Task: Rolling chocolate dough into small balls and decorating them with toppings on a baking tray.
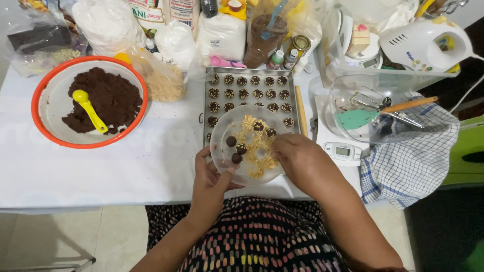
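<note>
Left hand [209, 176] grips the round translucent plate [222, 126]; right hand [297, 158] pinches crumbly nuts [257, 148].

Single head view, looking steeply down, close over white table [101, 171], lap at bottom edge.
</note>
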